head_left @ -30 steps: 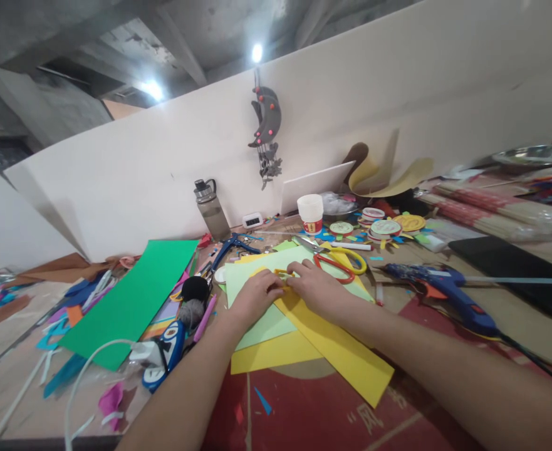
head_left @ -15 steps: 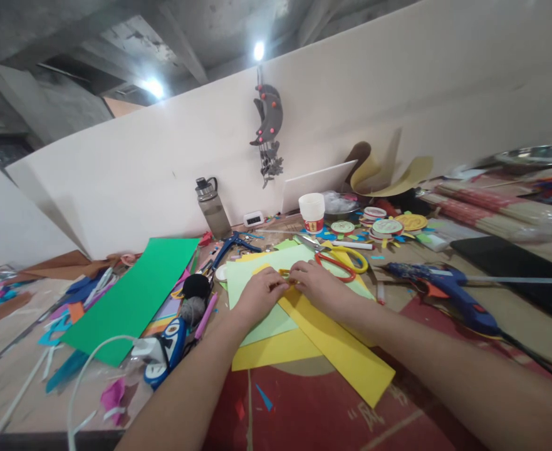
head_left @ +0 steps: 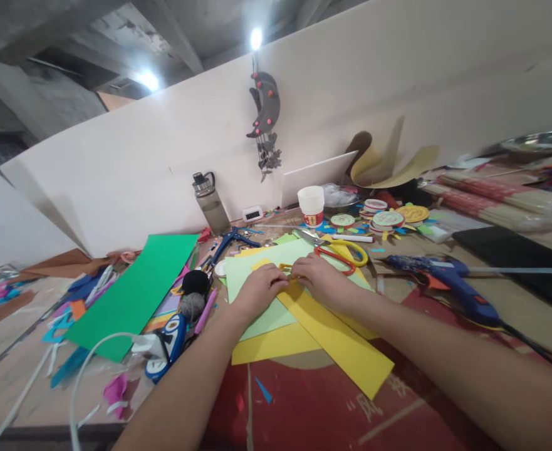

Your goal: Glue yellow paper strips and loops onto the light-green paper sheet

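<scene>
Both hands meet over a long strip of yellow paper point(head_left: 339, 335), which slants down to the right. My left hand point(head_left: 261, 289) has its fingers closed on the strip's upper end. Just beside it, my right hand point(head_left: 320, 280) pinches the same end, where a small folded edge shows between the fingertips. Beneath the strip lie a pale green sheet point(head_left: 242, 275) and another yellow sheet point(head_left: 276, 346). Orange-and-yellow scissors point(head_left: 341, 254) rest on the papers just beyond my right hand, blades pointing away to the left.
A blue hot glue gun point(head_left: 454, 285) lies at the right near a black phone-like slab point(head_left: 515, 257). Green card point(head_left: 135, 294) and a blue power strip point(head_left: 170, 347) are at the left. Behind stand a bottle point(head_left: 212, 203), a paper cup point(head_left: 311, 205) and round discs point(head_left: 388, 220).
The view has shifted slightly. Both hands stay at the upper end of the yellow strip, with only small finger movement.
</scene>
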`<state>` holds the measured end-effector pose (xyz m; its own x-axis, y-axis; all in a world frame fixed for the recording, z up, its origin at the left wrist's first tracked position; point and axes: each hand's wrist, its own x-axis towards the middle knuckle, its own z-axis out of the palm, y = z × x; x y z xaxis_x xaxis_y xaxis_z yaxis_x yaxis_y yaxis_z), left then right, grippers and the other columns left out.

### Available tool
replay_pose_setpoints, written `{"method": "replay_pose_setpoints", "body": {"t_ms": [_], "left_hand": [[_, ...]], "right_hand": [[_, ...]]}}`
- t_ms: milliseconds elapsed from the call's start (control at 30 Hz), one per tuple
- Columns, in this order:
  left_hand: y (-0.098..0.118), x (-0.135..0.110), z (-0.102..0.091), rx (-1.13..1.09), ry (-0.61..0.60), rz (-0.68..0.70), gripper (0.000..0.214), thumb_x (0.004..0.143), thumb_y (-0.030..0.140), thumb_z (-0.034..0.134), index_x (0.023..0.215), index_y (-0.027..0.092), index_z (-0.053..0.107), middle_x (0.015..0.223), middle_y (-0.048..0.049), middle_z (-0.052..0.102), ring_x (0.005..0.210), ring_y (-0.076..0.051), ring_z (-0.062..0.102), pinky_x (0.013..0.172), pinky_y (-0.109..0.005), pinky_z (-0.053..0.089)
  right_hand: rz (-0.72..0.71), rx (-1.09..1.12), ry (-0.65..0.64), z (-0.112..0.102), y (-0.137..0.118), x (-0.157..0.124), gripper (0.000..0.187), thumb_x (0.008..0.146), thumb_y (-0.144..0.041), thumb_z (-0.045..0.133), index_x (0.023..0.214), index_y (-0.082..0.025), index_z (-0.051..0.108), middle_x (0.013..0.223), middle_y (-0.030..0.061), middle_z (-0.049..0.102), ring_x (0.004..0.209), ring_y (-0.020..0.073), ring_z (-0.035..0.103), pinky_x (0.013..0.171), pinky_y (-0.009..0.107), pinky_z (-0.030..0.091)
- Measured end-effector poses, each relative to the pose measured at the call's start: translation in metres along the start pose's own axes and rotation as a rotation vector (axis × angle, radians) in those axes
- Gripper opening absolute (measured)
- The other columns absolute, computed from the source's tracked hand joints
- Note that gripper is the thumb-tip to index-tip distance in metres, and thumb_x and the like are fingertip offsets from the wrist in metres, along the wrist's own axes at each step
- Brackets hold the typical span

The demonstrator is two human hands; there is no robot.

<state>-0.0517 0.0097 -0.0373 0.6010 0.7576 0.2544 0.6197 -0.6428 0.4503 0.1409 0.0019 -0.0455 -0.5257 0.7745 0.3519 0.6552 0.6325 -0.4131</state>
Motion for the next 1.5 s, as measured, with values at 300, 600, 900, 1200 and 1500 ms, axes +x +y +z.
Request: {"method": "replay_pose_setpoints", "body": {"t_ms": [300,600,900,1200,1500], "left_hand": [[0.004,-0.001,-0.004,-0.108,0.119,0.002,0.018,0.086,0.027,0.054,0.077,0.019,0.066,0.076,-0.0032,0.062,0.072,-0.014,0.055,0.067,-0.026,0.041],[0.000,0.020,0.001,0.063,0.166,-0.354,0.013,0.075,0.019,0.060,0.084,0.016,0.069,0.079,-0.0046,0.068,0.072,-0.015,0.059,0.069,-0.027,0.044],[0.004,0.017,-0.003,0.220,0.159,-0.374,0.022,0.075,0.010,0.050,0.080,0.016,0.071,0.082,-0.0070,0.070,0.075,-0.016,0.060,0.073,-0.027,0.045],[-0.002,0.013,0.001,0.130,0.195,-0.378,0.017,0.074,0.013,0.053,0.078,0.017,0.069,0.076,-0.0043,0.069,0.070,-0.015,0.060,0.068,-0.026,0.043],[0.001,0.012,-0.005,-0.003,0.254,-0.376,0.012,0.074,0.015,0.058,0.080,0.016,0.068,0.077,-0.0029,0.069,0.068,-0.013,0.059,0.065,-0.024,0.044]], "right_hand": [[0.073,-0.092,-0.029,-0.001,-0.008,-0.002,0.017,0.085,-0.011,0.052,0.085,-0.019,0.068,0.092,0.0056,0.067,0.087,0.0203,0.051,0.076,0.034,0.029],[-0.037,-0.180,-0.003,0.010,-0.004,0.000,0.018,0.087,-0.010,0.049,0.086,-0.018,0.064,0.086,0.0058,0.065,0.083,0.0195,0.049,0.072,0.032,0.029],[-0.069,-0.186,-0.033,0.007,-0.008,-0.001,0.013,0.088,-0.015,0.051,0.082,-0.016,0.063,0.085,0.0070,0.064,0.082,0.0196,0.049,0.073,0.032,0.033],[-0.088,-0.092,-0.068,0.004,-0.008,0.000,0.009,0.086,-0.018,0.057,0.082,-0.015,0.064,0.085,0.0076,0.065,0.083,0.0186,0.051,0.075,0.030,0.036],[-0.090,-0.175,-0.022,-0.007,-0.016,-0.002,0.013,0.085,-0.013,0.056,0.073,-0.016,0.060,0.079,0.0051,0.063,0.076,0.0166,0.048,0.066,0.028,0.030]]}}
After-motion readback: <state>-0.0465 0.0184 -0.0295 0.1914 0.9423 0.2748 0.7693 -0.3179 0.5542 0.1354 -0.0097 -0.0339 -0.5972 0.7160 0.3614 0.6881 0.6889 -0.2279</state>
